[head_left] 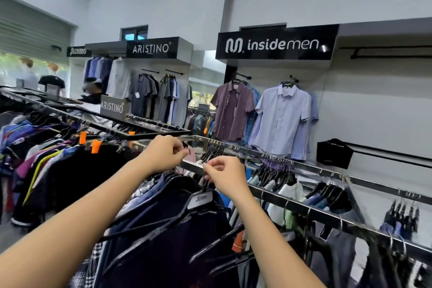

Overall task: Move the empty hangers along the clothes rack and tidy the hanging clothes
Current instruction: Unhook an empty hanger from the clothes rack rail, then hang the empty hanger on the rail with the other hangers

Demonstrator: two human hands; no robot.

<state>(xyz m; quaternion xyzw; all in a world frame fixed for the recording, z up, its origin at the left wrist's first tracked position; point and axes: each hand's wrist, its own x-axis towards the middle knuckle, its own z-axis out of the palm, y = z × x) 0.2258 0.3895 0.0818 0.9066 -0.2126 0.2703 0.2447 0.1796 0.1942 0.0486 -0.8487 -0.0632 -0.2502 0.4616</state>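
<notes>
Both hands, left hand [163, 154] and right hand [224, 175], apparently pinch hanger hooks [205, 181] at the crowded rail [292, 203].

Both bare forearms reach up and away from the near edge, converging toward the middle. The left hand [163, 154] is raised slightly higher and farther, fingers curled with thumb and fingertips pinched together. The right hand [225, 176] sits just right of it and nearer, knuckles up, fingers likewise pinched closed.
</notes>
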